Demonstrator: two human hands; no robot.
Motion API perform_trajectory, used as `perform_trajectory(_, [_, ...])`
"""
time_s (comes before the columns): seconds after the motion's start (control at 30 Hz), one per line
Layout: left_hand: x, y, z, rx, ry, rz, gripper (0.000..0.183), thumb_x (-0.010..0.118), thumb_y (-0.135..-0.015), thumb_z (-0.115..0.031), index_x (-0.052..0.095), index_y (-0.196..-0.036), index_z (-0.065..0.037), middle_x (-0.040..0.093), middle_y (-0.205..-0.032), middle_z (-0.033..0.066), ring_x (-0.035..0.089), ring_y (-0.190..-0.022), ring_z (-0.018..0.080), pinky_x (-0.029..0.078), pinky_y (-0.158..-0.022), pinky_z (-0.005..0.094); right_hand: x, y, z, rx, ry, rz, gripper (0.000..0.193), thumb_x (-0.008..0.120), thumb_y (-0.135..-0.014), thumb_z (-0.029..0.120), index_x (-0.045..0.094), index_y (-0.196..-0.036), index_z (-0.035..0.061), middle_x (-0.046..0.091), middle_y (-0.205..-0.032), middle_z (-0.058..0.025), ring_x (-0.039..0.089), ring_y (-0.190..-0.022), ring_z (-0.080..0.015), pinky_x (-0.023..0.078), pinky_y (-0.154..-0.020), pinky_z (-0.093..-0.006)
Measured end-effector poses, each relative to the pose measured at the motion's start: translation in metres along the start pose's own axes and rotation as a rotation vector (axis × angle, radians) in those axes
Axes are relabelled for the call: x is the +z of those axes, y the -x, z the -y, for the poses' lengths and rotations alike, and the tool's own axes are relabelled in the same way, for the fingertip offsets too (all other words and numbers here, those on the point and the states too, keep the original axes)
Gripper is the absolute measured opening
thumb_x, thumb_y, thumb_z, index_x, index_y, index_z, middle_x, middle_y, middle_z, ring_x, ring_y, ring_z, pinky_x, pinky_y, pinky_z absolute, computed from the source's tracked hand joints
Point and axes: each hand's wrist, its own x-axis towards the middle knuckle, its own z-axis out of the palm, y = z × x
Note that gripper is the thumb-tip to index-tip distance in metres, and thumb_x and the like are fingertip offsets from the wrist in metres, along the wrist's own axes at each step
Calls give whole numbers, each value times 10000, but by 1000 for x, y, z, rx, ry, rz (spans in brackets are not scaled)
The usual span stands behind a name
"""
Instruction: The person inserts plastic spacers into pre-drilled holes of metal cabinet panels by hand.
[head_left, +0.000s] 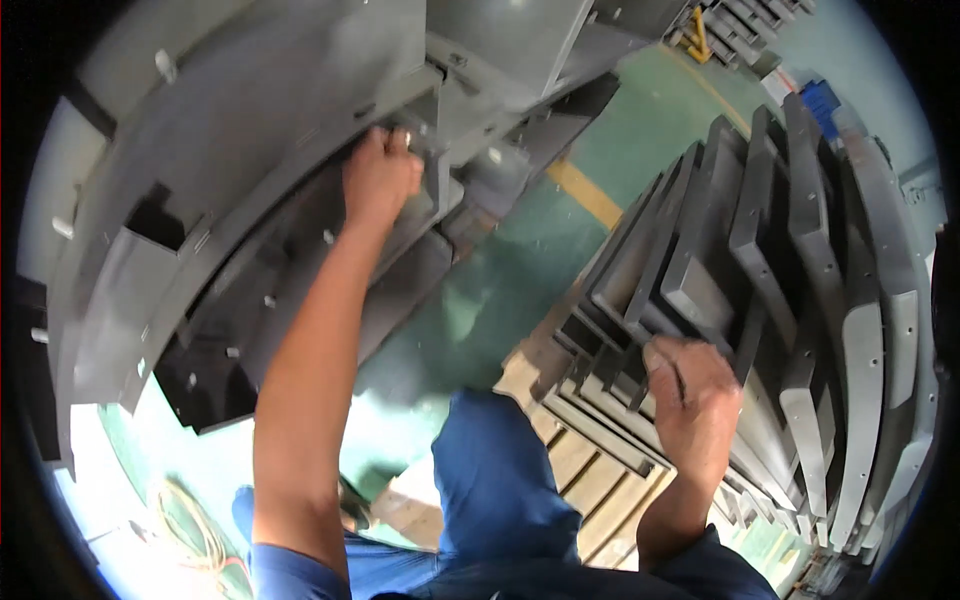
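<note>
My left hand [383,178] reaches up to a large grey metal panel assembly [330,60] on the left. Its fingers are closed in a pinch beside the curved lower edge of the assembly, and a small pale spot shows at the fingertips, too small to name. My right hand [697,385] is over the near side of a stack of grey metal panels [715,220] on the right. Its fingers are curled in, slightly blurred, and whatever they may hold is hidden. The stacked panels stand on edge side by side, with rounded corners and small holes.
A wooden pallet [590,480] lies under the stack. Yellow lines [585,192] cross the green floor [480,300]. A coiled pale hose [190,525] lies at the lower left. A blue object [820,105] and a yellow bracket-like part [697,35] are at the far right.
</note>
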Motion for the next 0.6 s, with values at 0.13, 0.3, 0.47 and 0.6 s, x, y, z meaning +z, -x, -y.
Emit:
perform_trajectory(0.13, [4,-8,10,161,-85,-58,250,427,-928,-212,495,-894,26,624,-718,99,600,-628,143,505,-566,286,2,-2,6,18,48,-54,92,644,-740,66,629,-821,25,623,-777,-130,587,-713,-300,464,-642,-344])
perform_trajectory(0.3, [2,-10,16,9,250,43,213,416,-929,-202,485,-912,-2,605,-719,71,573,-612,142,484,-554,282,14,-1,2,-47,153,-76,111,645,-747,100,614,-840,48,603,-732,-116,579,-689,-288,457,-612,-352])
perform_trajectory(0.47, [13,-6,8,-2,317,28,205,419,-925,-199,493,-954,-10,611,-746,93,573,-612,146,480,-554,288,11,2,-2,-16,284,-108,119,625,-773,147,602,-850,59,584,-708,-119,571,-668,-294,453,-589,-361])
perform_trajectory(0.6, [6,10,17,-113,802,96,301,424,-925,-202,414,-1151,-5,575,-998,203,593,-844,232,494,-743,321,20,1,-9,38,382,-152,95,614,-772,138,560,-768,60,555,-657,-109,565,-636,-291,449,-546,-374])
